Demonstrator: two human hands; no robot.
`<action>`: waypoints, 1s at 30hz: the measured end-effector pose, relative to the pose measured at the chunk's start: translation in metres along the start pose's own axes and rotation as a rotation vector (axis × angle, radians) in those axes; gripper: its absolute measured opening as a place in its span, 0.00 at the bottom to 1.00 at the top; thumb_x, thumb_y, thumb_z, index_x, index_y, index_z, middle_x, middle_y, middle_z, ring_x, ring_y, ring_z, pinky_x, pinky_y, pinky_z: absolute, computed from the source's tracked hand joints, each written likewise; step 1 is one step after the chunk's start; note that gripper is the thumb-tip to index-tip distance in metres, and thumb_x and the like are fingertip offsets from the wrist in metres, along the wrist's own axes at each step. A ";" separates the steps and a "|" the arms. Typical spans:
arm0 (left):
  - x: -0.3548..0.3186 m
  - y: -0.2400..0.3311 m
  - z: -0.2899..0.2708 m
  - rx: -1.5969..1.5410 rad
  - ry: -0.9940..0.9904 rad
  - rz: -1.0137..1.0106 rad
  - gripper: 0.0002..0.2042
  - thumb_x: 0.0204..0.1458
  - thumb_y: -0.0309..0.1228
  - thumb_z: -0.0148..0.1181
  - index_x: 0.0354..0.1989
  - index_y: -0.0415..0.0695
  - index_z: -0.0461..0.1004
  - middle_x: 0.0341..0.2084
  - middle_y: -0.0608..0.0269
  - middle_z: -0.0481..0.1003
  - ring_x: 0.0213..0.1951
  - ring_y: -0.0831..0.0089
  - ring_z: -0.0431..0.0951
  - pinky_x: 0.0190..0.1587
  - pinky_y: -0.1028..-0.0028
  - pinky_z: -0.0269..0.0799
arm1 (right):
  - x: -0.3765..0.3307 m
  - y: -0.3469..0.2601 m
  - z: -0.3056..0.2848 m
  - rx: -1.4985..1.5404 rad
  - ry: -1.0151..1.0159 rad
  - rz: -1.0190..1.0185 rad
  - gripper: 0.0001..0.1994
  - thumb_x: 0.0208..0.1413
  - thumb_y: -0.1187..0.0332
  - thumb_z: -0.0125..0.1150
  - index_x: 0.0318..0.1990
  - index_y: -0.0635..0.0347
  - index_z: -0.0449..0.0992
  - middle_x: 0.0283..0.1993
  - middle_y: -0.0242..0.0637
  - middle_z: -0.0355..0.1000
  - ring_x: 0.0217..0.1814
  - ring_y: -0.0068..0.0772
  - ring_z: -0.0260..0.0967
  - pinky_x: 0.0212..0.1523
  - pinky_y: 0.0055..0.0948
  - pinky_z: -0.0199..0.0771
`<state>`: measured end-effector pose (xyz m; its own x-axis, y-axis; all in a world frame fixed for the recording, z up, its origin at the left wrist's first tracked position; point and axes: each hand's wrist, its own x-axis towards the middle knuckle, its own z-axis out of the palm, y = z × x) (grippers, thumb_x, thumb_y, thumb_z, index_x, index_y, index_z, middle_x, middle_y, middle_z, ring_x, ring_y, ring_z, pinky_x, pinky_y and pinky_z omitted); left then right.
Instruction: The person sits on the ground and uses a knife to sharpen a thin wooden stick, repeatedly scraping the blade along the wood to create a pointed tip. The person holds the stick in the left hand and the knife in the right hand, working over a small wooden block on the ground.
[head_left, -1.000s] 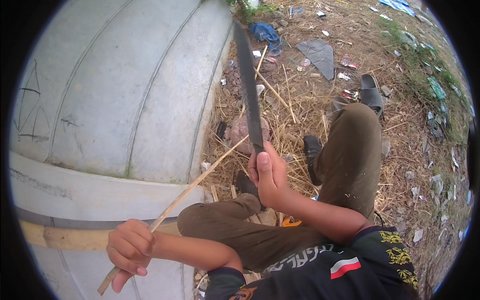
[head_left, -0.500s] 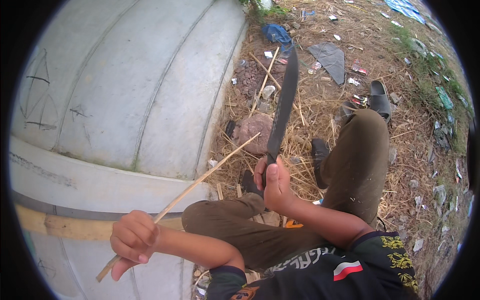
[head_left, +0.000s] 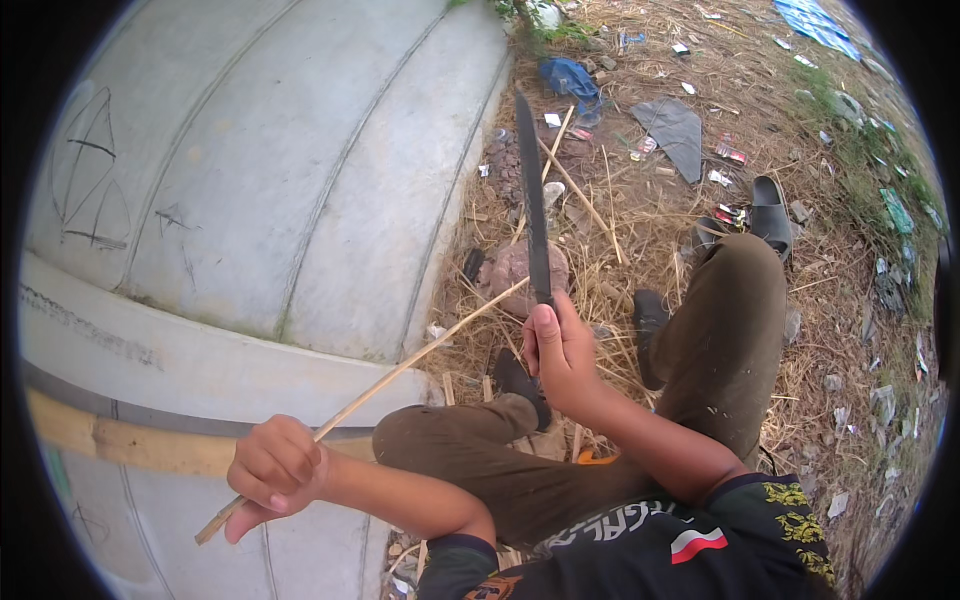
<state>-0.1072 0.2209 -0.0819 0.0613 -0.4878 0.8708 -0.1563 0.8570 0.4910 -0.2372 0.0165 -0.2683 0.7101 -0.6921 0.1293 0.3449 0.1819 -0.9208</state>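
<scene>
My left hand (head_left: 277,470) is closed round the lower part of a thin, pale split-wood stick (head_left: 420,353), perhaps bamboo. The stick slants up to the right, and its far tip lies over a reddish-brown stone (head_left: 508,270). In my right hand (head_left: 562,350) is a long machete (head_left: 534,190) with a dark blade, held by the handle, which my fingers mostly hide. The blade points up and away, just right of the stick's tip. Whether stick and stone touch, I cannot tell.
Left of me stands a grey panelled wall (head_left: 330,120), with a yellowish pole (head_left: 160,449) along its lower part. Loose sticks (head_left: 585,197), a blue plastic bag (head_left: 570,76), a grey scrap (head_left: 668,132) and sandals (head_left: 768,220) lie on the straw-littered ground. My bent legs (head_left: 720,330) frame the stone.
The machete has turned from leaning right to nearly upright, tipping slightly left, beside the stick's tip. My left hand keeps its grip on the stick. The whole view has shifted slightly.
</scene>
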 end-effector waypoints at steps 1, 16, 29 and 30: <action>0.002 -0.001 0.000 -0.011 -0.018 -0.002 0.29 0.59 0.58 0.55 0.19 0.42 0.69 0.05 0.74 0.53 0.04 0.85 0.47 0.06 0.82 0.43 | -0.006 0.009 0.002 0.068 0.065 -0.021 0.21 0.72 0.52 0.41 0.37 0.63 0.62 0.22 0.41 0.68 0.21 0.35 0.65 0.27 0.38 0.66; 0.006 -0.009 0.011 0.010 -0.085 0.024 0.31 0.63 0.56 0.51 0.18 0.38 0.68 0.05 0.72 0.55 0.05 0.81 0.52 0.09 0.80 0.42 | -0.011 -0.003 0.006 -0.024 0.176 -0.080 0.24 0.70 0.53 0.46 0.31 0.68 0.70 0.20 0.41 0.64 0.21 0.25 0.62 0.26 0.35 0.64; 0.009 -0.009 0.012 0.065 -0.101 0.029 0.33 0.63 0.56 0.49 0.19 0.36 0.69 0.05 0.71 0.57 0.05 0.81 0.52 0.08 0.80 0.44 | -0.019 -0.002 0.005 -0.231 -0.107 -0.014 0.19 0.70 0.55 0.49 0.37 0.65 0.68 0.18 0.41 0.66 0.19 0.30 0.64 0.23 0.35 0.63; 0.012 -0.011 0.013 0.063 -0.110 0.034 0.33 0.63 0.56 0.49 0.19 0.36 0.69 0.05 0.71 0.57 0.05 0.81 0.53 0.08 0.80 0.44 | -0.029 0.021 0.007 -0.239 -0.104 -0.025 0.19 0.70 0.56 0.49 0.37 0.66 0.68 0.18 0.43 0.65 0.19 0.31 0.64 0.23 0.36 0.64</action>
<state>-0.1179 0.2033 -0.0772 -0.0525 -0.4770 0.8773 -0.2183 0.8628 0.4560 -0.2464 0.0456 -0.2893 0.7669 -0.6163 0.1790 0.2171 -0.0133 -0.9761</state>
